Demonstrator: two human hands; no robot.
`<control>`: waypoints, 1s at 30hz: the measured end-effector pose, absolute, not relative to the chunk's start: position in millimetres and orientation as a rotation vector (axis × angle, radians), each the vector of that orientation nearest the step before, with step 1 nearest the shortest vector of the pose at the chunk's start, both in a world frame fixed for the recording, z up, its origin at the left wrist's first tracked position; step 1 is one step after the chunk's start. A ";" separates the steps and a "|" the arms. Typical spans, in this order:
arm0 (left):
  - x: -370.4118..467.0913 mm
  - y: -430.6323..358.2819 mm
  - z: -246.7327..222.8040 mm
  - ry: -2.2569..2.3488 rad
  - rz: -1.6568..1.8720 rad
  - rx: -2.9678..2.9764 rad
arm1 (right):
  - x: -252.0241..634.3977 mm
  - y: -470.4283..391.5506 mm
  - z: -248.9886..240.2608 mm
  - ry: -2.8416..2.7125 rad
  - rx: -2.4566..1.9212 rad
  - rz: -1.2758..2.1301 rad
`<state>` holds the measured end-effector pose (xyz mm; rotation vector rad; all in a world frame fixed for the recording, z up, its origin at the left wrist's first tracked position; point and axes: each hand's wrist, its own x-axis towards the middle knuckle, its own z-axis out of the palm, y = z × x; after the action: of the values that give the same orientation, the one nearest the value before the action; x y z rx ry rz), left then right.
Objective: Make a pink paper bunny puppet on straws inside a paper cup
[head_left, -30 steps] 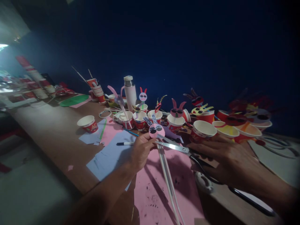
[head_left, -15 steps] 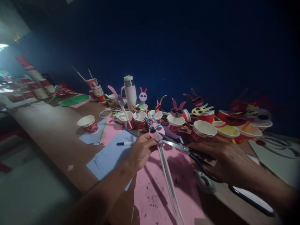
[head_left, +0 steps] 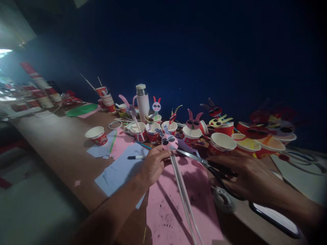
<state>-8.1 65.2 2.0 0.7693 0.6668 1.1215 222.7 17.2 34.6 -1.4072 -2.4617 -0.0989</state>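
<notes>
Currently, my left hand [head_left: 154, 164]: pinching the pink paper face [head_left: 169, 143], which sits at its one o'clock. My right hand [head_left: 247, 170]: holding black-handled scissors [head_left: 202, 161], towards the face's four o'clock. Blades [head_left: 190, 155]: apart a second ago, now drawn together by the face's lower edge; I judge this a snip.

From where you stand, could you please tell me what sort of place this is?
Probably a craft workspace: scissors held at a pink animal face, similar faces among red-and-white cups, and a marked pink sheet on the table.
</notes>
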 end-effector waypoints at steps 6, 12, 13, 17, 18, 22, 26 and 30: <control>-19.0 69.7 12.4 0.734 1.152 0.857 | 228.8 16.0 39.4 -2.362 -1.557 -0.070; -46.9 75.2 33.8 0.797 1.226 0.978 | 223.2 11.5 37.5 -2.350 -1.647 0.321; -50.5 74.6 37.3 0.807 1.226 1.006 | 219.2 8.9 36.3 -2.378 -1.634 0.337; -57.5 69.1 45.1 0.856 1.197 1.124 | 196.7 -4.5 26.6 -2.562 -1.593 0.384; -57.9 67.6 45.4 0.865 1.193 1.144 | 190.3 -7.8 23.3 -2.606 -1.595 0.404; -56.7 63.8 42.9 0.868 1.171 1.192 | 165.0 -20.0 7.9 -2.699 -1.632 0.343; -53.3 63.4 40.2 0.832 1.160 1.235 | 143.5 -30.2 -12.5 -2.743 -1.679 0.057; -47.6 63.3 41.5 0.812 1.143 1.241 | 137.6 -33.4 -23.1 -2.756 -1.605 -0.120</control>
<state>-47.6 63.3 41.5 1.2413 0.8118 1.1427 137.6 -33.4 -23.1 -1.6052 -2.7560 -0.1203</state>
